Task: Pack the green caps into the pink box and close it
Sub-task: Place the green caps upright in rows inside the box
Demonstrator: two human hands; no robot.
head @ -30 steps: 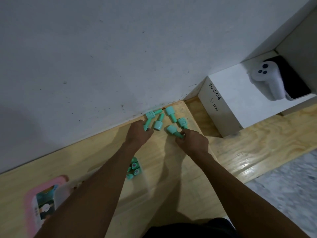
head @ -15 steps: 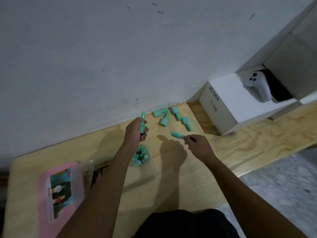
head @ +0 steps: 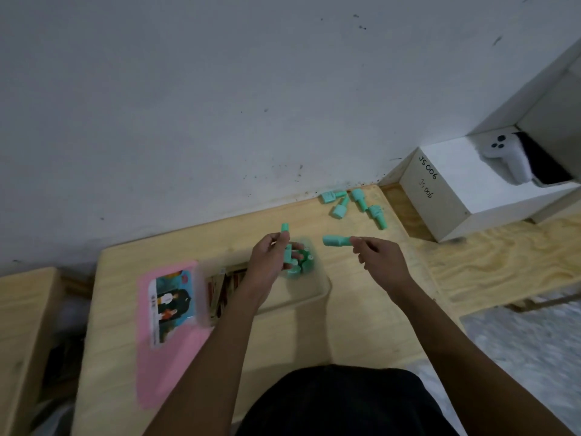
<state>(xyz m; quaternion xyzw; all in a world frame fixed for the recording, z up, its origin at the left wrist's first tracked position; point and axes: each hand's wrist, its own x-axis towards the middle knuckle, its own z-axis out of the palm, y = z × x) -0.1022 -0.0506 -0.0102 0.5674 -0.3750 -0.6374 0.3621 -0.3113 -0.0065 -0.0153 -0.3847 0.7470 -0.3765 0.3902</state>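
Observation:
My left hand (head: 269, 258) holds one green cap (head: 285, 239) upright above the clear tray of the pink box (head: 323, 287), where several green caps (head: 301, 262) lie in a cluster. My right hand (head: 375, 256) pinches another green cap (head: 334, 240) by its narrow end, just right of the tray. The pink lid (head: 169, 328) with a picture label lies open to the left. Several more green caps (head: 352, 204) lie loose on the wooden table by the wall, far right.
A white wall runs along the table's far edge. A white box marked JS006 (head: 440, 196) stands to the right with a white controller (head: 506, 155) on it. A second wooden surface (head: 22, 325) lies at the left. Grey floor shows at the lower right.
Both hands lifted a cap each from the pile near the wall and carried them back toward the box. The view has shifted, so the box and lid show more fully.

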